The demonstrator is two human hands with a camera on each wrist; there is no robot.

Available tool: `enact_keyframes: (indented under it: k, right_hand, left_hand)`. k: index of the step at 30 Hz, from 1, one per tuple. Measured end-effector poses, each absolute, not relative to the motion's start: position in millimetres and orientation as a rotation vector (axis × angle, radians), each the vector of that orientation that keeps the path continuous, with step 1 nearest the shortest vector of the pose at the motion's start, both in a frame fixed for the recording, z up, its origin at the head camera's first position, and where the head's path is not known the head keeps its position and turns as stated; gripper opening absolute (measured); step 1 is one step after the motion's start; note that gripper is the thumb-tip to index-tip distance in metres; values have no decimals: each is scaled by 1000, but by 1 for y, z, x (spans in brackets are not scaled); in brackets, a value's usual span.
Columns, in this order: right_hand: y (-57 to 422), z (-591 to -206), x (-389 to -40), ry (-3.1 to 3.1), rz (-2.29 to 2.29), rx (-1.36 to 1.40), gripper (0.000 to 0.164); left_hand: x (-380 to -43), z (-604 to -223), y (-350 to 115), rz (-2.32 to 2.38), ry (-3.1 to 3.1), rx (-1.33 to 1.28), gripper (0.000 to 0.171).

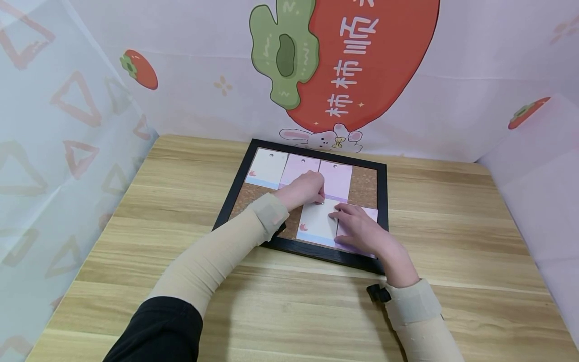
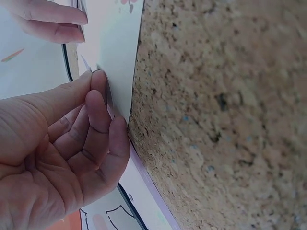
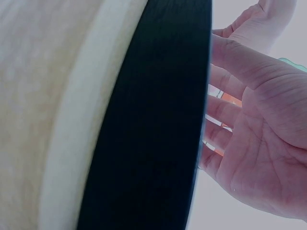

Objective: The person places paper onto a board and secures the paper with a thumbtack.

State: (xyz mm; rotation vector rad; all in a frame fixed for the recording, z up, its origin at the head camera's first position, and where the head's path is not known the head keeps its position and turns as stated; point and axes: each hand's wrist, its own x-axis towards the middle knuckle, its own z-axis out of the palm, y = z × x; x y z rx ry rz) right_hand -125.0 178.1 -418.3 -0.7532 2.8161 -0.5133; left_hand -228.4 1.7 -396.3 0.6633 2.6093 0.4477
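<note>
A black-framed cork board [image 1: 363,188] lies on the table with paper cards on it. My left hand [image 1: 304,188] pinches a small silver pushpin [image 1: 322,202] at the top edge of the lower white card [image 1: 318,221]. In the left wrist view, the left hand's thumb and index fingertip [image 2: 98,76] meet at that card's edge; the pin is mostly hidden. The spread fingers of my right hand [image 1: 359,229] rest on the white card and the purple card [image 1: 372,213] beside it. In the right wrist view, the black frame [image 3: 153,115] hides the right fingertips.
Along the board's top row are a white card [image 1: 267,168] and two purple cards [image 1: 298,165], [image 1: 334,181], each with a round silver pin head near its top. A wooden table [image 1: 289,311] lies under the board. Printed cloth [image 1: 190,100] hangs behind.
</note>
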Motion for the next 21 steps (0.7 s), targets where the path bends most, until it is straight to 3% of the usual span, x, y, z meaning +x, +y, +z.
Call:
enact_keyframes:
  k: [21]
  right_hand:
    - [178,-419,-125,2817,-506,-755,54]
  left_hand:
    - [-227,-396,1,481,2596,658,9]
